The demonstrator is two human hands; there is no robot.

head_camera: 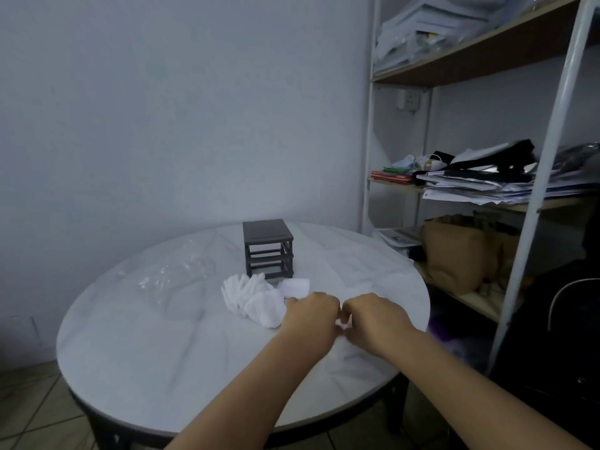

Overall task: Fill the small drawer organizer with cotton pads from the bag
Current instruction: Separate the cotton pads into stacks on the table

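Two hands on one pad: soft, light, take it by the rim

Both hands meet knuckles-up, fingers curled under, thumbs nearly touching. L hand (311, 315) and R hand (373, 319) look to be pinching a white pad (343, 325) between them. Only a sliver shows, so can't tell if it's one pad or a few stuck together.

Loose pile of cotton pads (253, 298) lies just left of the L hand, touching it or v. close. A small neat stack (294, 286) sits just beyond the L hand. The drawer organizer (268, 246) stands further out past both hands, right behind that stack. The clear bag (177, 274) lies well left of the L hand, crumpled, prob. emptied.

Handling, my read: pads weigh next to nothing. They're soft, compressible and fibrous, so they cling to each other and aren't slippery. No breakage risk, but they'll fold, fluff & shed if squeezed hard. Best hold: thumb one side, fingers opposite, at the rims of a small stack, w/ a light squeeze to keep it square. Organizer looks like light plastic and may slide on the smooth worktop (162, 352) when pads go in, so steady its top w/ one hand.
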